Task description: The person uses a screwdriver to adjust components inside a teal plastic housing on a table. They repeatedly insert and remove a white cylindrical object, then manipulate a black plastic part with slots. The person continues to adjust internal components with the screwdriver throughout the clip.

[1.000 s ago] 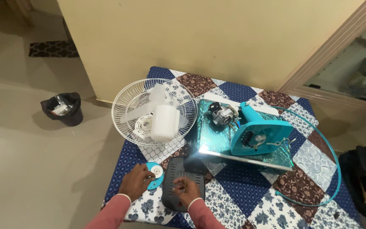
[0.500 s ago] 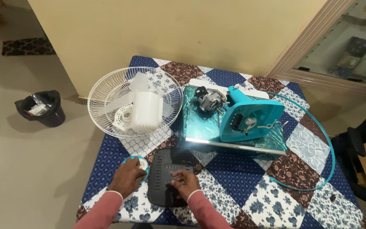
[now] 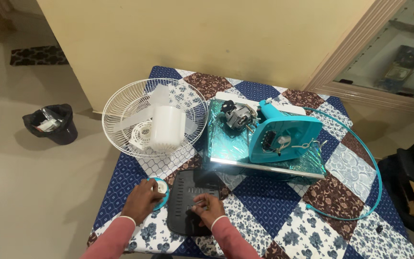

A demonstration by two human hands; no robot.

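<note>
While left hand [image 3: 141,201] hides cap [image 3: 161,190] (partly).

The setting is presenting as a room in a home, serving as an improvised repair spot. A table [image 3: 360,225] is wearing a floral patchwork cloth, not a bench top. A fan grille [image 3: 120,103], motor [image 3: 238,115] and teal housing [image 3: 283,132] are lying dismantled on it. A lined bin [image 3: 51,123] and a mat [image 3: 37,55] are sitting on a tiled floor [image 3: 29,192] beside a painted wall [image 3: 207,33].
</note>
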